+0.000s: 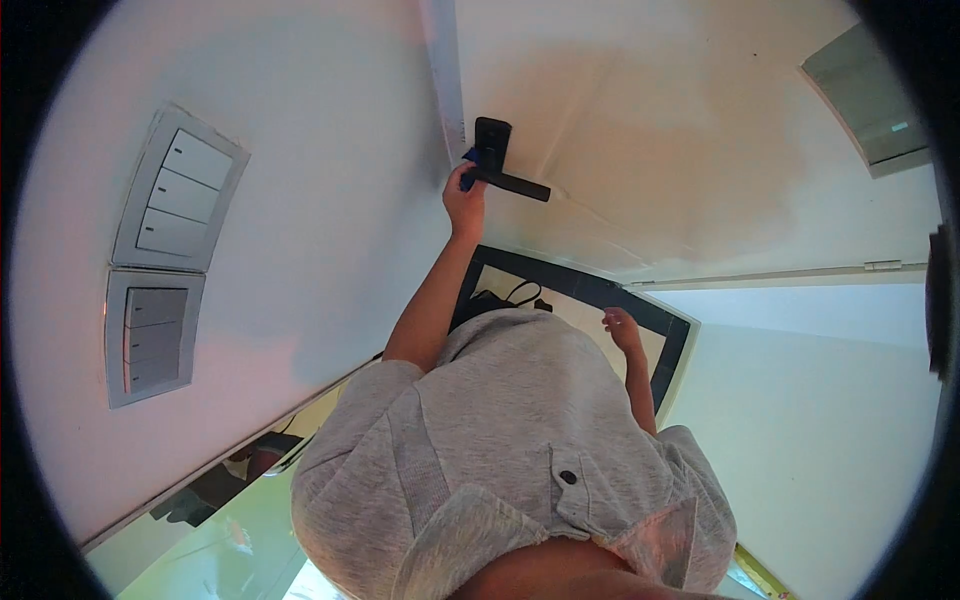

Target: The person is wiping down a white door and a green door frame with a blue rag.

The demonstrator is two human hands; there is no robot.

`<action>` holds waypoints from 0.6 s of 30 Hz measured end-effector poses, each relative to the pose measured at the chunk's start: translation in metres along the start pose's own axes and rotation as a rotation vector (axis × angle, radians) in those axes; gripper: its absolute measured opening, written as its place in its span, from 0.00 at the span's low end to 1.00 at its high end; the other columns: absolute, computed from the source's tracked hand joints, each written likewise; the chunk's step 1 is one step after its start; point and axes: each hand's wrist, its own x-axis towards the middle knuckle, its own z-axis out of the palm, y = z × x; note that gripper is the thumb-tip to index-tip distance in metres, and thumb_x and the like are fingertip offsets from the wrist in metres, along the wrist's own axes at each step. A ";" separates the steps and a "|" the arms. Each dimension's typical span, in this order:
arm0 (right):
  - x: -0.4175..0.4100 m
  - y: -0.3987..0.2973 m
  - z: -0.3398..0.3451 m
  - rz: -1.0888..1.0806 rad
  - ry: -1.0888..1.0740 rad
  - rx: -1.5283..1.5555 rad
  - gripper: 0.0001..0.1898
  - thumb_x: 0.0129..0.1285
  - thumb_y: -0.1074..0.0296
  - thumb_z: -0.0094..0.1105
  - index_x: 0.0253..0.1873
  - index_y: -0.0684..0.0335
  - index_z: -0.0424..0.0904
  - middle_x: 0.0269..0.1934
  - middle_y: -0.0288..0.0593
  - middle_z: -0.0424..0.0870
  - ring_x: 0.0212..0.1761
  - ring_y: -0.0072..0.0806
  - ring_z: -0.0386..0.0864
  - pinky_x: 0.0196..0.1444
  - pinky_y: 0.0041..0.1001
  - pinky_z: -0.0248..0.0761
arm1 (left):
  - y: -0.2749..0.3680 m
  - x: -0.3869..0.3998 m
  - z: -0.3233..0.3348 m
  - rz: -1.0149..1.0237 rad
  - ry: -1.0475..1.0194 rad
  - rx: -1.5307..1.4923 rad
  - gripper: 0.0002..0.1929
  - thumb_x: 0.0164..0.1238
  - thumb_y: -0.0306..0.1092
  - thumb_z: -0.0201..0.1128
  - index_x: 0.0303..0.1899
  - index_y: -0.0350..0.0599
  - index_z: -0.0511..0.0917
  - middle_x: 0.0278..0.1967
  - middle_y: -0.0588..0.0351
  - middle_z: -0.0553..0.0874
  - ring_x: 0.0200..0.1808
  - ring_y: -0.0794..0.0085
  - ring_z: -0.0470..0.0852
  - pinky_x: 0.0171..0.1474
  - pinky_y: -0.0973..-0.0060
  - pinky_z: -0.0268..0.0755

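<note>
My left hand [466, 201] is raised to a black lever door handle [517, 186] on a pale door [637, 150]. Its fingers pinch a dark blue piece, apparently cloth [468, 178], against the inner end of the lever. Just beyond the lever is the handle's black plate [493, 139], close to the door's edge. My right hand [622, 330] hangs low at my right side, away from the door handle, with fingers curled; whether it holds something small cannot be made out.
Two grey switch panels [180, 196] [154, 336] are on the white wall at left. A dark strip [570, 276] borders the floor below the door. A glass pane [870, 105] is set in the door at upper right, and a hinge [883, 265] shows at right.
</note>
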 end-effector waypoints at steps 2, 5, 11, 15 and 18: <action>0.001 0.003 0.018 0.037 -0.122 0.110 0.14 0.68 0.61 0.51 0.50 0.65 0.78 0.33 0.45 0.84 0.32 0.28 0.82 0.37 0.28 0.75 | 0.008 -0.001 0.001 0.034 -0.003 0.111 0.14 0.54 0.26 0.68 0.44 0.39 0.78 0.39 0.52 0.83 0.42 0.71 0.81 0.47 0.77 0.71; 0.001 -0.011 0.034 0.023 -0.188 0.087 0.15 0.68 0.61 0.50 0.51 0.64 0.78 0.34 0.46 0.84 0.31 0.28 0.81 0.37 0.28 0.75 | 0.024 -0.001 -0.002 0.106 -0.038 0.260 0.20 0.51 0.24 0.69 0.48 0.41 0.75 0.38 0.49 0.84 0.41 0.69 0.83 0.46 0.76 0.72; 0.011 -0.015 0.040 0.044 -0.276 0.009 0.16 0.68 0.59 0.49 0.51 0.64 0.78 0.34 0.45 0.84 0.31 0.28 0.81 0.37 0.28 0.75 | 0.039 -0.012 0.023 0.128 -0.073 0.240 0.29 0.54 0.22 0.69 0.56 0.46 0.62 0.36 0.50 0.86 0.35 0.72 0.84 0.40 0.77 0.73; 0.010 -0.013 0.041 0.115 -0.216 0.195 0.17 0.68 0.59 0.49 0.52 0.65 0.78 0.36 0.44 0.85 0.33 0.29 0.82 0.37 0.28 0.75 | 0.025 -0.016 0.024 -0.046 0.152 -0.070 0.29 0.56 0.25 0.70 0.56 0.47 0.61 0.36 0.53 0.83 0.37 0.72 0.81 0.41 0.74 0.74; -0.003 -0.013 0.032 0.233 -0.193 0.246 0.18 0.68 0.58 0.49 0.54 0.64 0.76 0.38 0.44 0.85 0.35 0.31 0.82 0.39 0.28 0.75 | 0.013 -0.006 0.008 -0.243 0.399 -0.512 0.23 0.59 0.25 0.68 0.53 0.48 0.67 0.37 0.55 0.82 0.35 0.75 0.80 0.36 0.77 0.74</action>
